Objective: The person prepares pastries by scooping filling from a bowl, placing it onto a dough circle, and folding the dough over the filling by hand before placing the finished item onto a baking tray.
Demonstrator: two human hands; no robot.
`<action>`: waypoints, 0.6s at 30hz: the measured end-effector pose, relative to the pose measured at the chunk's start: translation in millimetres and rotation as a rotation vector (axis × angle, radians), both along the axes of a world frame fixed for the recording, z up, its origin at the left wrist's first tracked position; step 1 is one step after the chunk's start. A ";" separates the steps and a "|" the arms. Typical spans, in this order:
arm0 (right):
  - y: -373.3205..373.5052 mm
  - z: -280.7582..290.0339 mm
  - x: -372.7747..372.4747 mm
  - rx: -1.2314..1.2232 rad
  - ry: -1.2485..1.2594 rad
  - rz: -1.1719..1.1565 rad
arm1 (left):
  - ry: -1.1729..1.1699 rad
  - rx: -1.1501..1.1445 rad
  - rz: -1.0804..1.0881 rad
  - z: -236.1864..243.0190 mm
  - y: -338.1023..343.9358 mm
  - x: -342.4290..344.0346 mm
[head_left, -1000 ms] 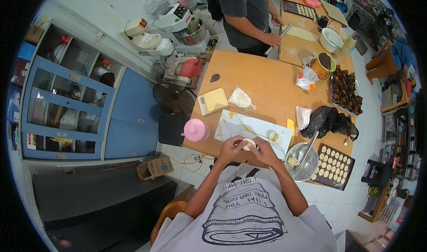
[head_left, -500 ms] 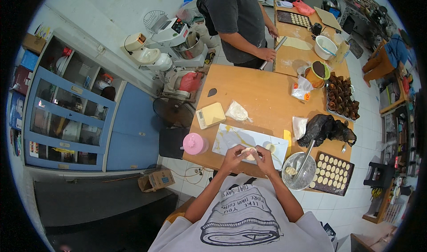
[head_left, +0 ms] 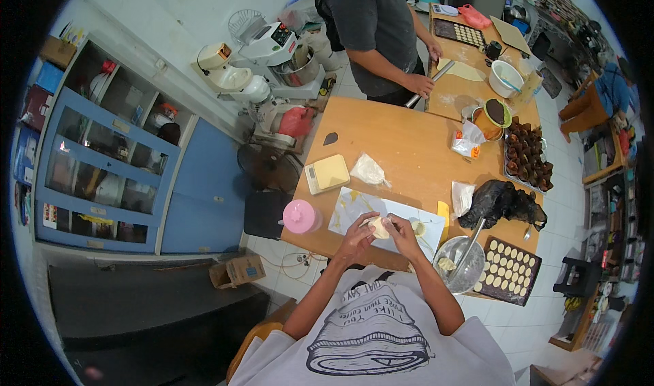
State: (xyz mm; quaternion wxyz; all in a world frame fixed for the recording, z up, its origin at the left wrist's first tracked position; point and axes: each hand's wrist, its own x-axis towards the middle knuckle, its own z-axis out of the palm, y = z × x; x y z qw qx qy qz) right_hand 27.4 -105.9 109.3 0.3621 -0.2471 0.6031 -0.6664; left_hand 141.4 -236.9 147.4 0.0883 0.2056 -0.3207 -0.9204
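Note:
A small piece of pale dough [head_left: 379, 228] is pinched between both my hands above the board. My left hand [head_left: 357, 237] grips its left side, and my right hand [head_left: 402, 234] has its fingers closed on the right side. Beneath them lies a white board with yellow marbling [head_left: 346, 209], partly covered by my hands. A small round pale item [head_left: 417, 229] rests on the board just right of my right hand. Beyond it stands a metal bowl [head_left: 470, 278] with a lump of pale dough [head_left: 446, 264] and a long metal utensil [head_left: 470, 239] leaning in it.
On the right sits a dark tray [head_left: 535, 280] of small dough rounds. Around the board are a black plastic bag [head_left: 494, 202], a kitchen scale [head_left: 328, 174], a bag of white powder [head_left: 368, 170] and a pink jug [head_left: 300, 216]. Across the table, another person [head_left: 375, 39] holds a metal rolling pin [head_left: 429, 83].
The dough between my fingers has been tilted up and shows more of its face. My hands have risen slightly. The whole view has shifted a little.

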 end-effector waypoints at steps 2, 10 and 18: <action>-1.8 2.8 4.5 0.017 0.002 0.012 | -0.089 -0.127 0.007 -23.9 1.5 2.9; 8.1 -7.5 -11.2 0.095 0.180 0.039 | -0.185 -0.646 -0.079 -47.8 -6.4 15.8; 7.8 9.9 5.7 0.087 0.232 0.009 | -0.087 -0.762 -0.096 -30.3 -3.8 21.4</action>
